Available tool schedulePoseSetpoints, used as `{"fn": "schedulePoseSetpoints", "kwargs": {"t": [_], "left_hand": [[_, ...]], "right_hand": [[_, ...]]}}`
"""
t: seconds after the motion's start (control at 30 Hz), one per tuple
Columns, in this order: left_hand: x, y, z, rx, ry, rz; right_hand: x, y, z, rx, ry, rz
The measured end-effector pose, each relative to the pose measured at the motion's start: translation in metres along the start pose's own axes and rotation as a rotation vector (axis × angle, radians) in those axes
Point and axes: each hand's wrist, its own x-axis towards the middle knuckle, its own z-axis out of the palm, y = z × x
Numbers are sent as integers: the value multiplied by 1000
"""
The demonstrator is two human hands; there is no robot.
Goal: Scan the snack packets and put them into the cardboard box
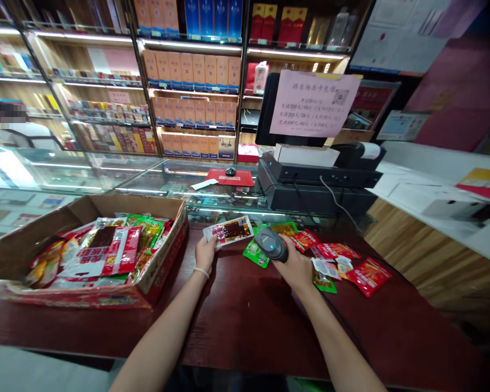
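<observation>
My left hand grips a flat snack packet with a clear window and red print, holding it up over the dark red counter. My right hand is closed round a grey handheld barcode scanner, whose head points toward that packet, a short gap away. Several small red and green snack packets lie scattered on the counter just right of my right hand.
A cardboard box full of snack packets stands at the left. Behind the counter are a black cash register with monitor and paper notice, a glass display case, and shelves of boxed goods. A person is at far left.
</observation>
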Motion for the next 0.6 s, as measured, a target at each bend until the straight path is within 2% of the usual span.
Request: {"fn": "schedulePoseSetpoints", "kwargs": {"t": [0.23, 0.43, 0.6], "left_hand": [[1, -1, 0, 0, -4, 7], [3, -8, -2, 12, -25, 13], [1, -8, 2, 114, -66, 107]], "right_hand": [[0, 3, 4, -25, -62, -54], [0, 2, 4, -15, -8, -8], [1, -2, 4, -15, 33, 27]]}}
